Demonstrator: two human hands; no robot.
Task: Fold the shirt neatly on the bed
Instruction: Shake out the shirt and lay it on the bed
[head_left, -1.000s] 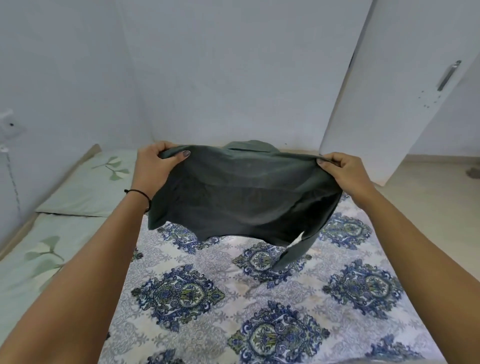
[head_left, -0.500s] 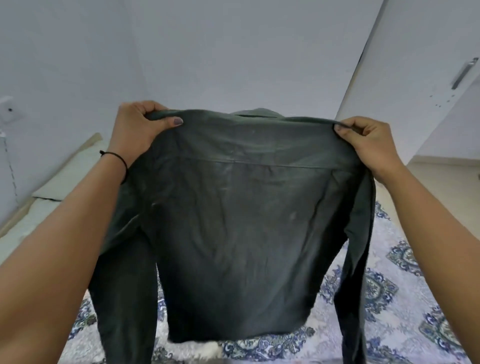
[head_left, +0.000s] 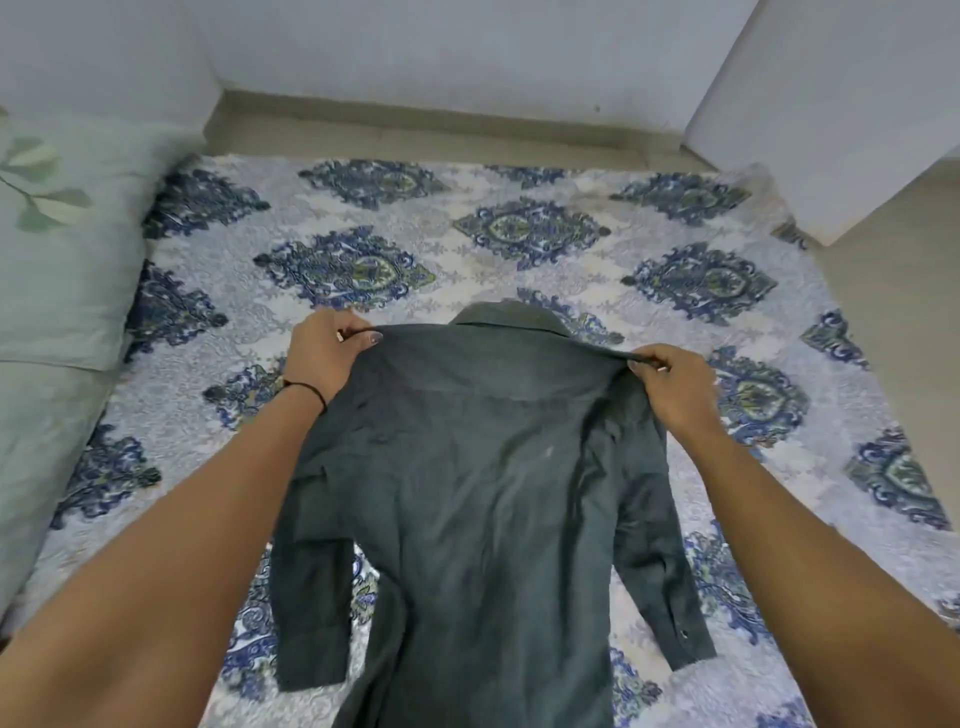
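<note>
Shirt (head_left: 483, 493) lowered onto bed (head_left: 519, 249); L hand (head_left: 324, 353), R hand (head_left: 675, 384) grip its shoulder edges.

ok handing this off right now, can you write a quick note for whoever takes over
Left hand: fingers pinch the left shoulder of the dark green long-sleeved collared shirt.
Right hand: fingers pinch the right shoulder.
Shirt: lies on the blue-and-white patterned bedspread, apparently back up, collar pointing away from the person, both sleeves lying along its sides; the hem is out of frame.
Done: shirt laid out lengthwise on the bed.
Left: no fold made yet. Probably smooth it, fold the sleeves and sides inward, then fold the body up.
</note>
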